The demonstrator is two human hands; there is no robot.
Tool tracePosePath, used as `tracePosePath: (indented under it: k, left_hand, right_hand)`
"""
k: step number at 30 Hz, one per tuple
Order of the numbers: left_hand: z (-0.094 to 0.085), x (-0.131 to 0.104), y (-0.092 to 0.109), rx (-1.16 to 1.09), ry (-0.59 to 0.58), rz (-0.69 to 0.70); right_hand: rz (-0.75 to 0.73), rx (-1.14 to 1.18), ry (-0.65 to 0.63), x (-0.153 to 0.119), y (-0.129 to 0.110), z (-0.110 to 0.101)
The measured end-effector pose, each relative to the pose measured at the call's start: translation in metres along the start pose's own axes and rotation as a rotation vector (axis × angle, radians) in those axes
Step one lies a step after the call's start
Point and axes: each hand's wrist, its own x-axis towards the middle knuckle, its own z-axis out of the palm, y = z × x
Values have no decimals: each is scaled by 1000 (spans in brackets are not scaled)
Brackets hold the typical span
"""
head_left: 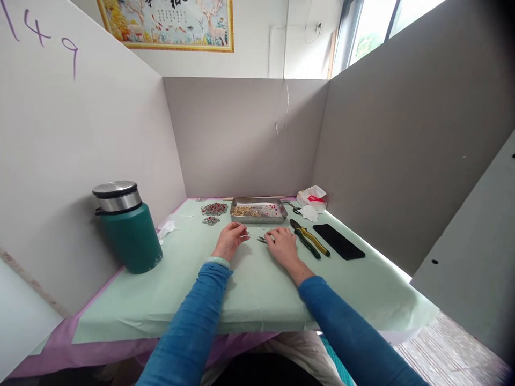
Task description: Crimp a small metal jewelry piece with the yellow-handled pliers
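Note:
My left hand (232, 240) hangs just in front of the tray with thumb and fingertips pinched together. Whatever is between them is too small to name. My right hand (282, 246) is curled low over the table, closed around a small tool with dark pointed tips (261, 239); the rest of that tool is hidden under the fingers. Beyond both hands stands a shallow metal tray (259, 220) with gold-coloured bits on its left side and red and pale bits on its right. Left of it lie a larger pile of red and silvery pieces (214, 209) and a smaller pile (211, 220).
Pliers with green and yellow handles (311, 241) lie right of my right hand, beside a black phone-like slab (338, 241). Behind them are a tissue pack (313, 197) and dark-handled scissors (296, 210). A green flask (131, 233) stands left. Panels (245, 134) enclose the table.

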Motion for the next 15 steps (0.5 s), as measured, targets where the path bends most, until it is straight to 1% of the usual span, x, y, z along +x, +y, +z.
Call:
tracePosePath:
  k: [1,3,5,8,9,10,12,14,15]
  left_hand:
    - [0,0,0,-20,-8,2]
    - [0,0,0,-56,-23,3]
    - [0,1,-1,-77,-26,1]
    - [1,2,-1,-89,-21,-6]
    - [1,3,-2,-90,-19,-10]
    - [1,3,-2,-90,-16,-13]
    - [1,2,-1,-90,-4,-19]
    - [1,2,-1,-96,12,-21]
    - [1,1,-1,-102,17,-20]
  right_hand:
    - [68,228,16,3,0,-1]
    - [238,681,3,11,0,-2]
    - [384,985,20,19,2,-3]
    - [605,1444,149,30,6,1]
    - [659,1579,194,34,7,4]
    - [681,1673,229,38,7,7]
    - [675,1796,294,45,7,10]
    - [645,1854,328,48,7,9]
    - [626,1859,320,47,7,6]
